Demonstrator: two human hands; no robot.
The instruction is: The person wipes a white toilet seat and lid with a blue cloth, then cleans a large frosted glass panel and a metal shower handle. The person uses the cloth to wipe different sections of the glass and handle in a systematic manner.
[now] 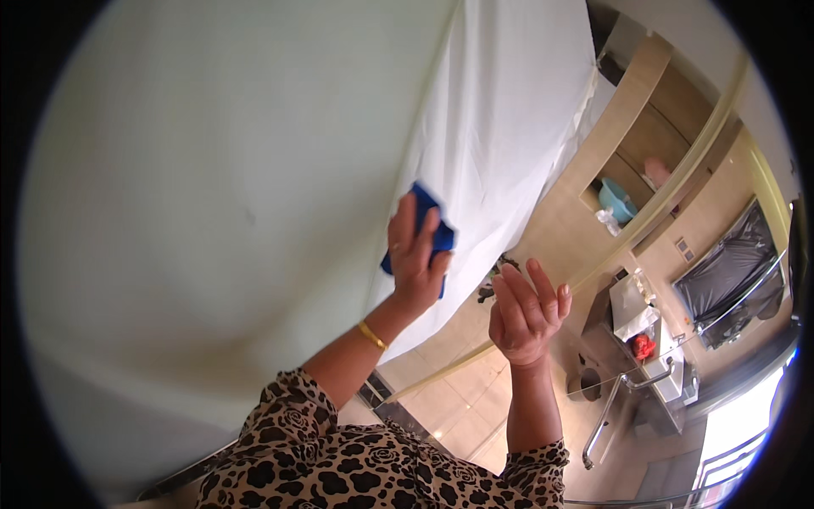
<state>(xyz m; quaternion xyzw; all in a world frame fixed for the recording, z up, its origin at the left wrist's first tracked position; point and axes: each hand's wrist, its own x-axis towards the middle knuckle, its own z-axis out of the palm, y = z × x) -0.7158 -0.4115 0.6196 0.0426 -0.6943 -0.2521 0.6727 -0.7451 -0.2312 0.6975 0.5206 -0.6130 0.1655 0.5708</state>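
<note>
Under my left hand [414,259] is a dull blue cloth [426,200]. My bracelet [373,335], just below, is shiny metal. Up and right hangs a creased white cloth sheet [509,93]. Far right of my right hand [527,322], crinkly black plastic [725,267] shines.

Left hand [415,265] holding blue cloth [432,201], right hand [527,317] raised, white sheet [509,110], spotted sleeves [292,407]

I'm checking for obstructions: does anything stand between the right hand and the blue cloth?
Nothing visible stands in the gap between the right hand and the blue cloth, though the left hand covers part of it.
</note>
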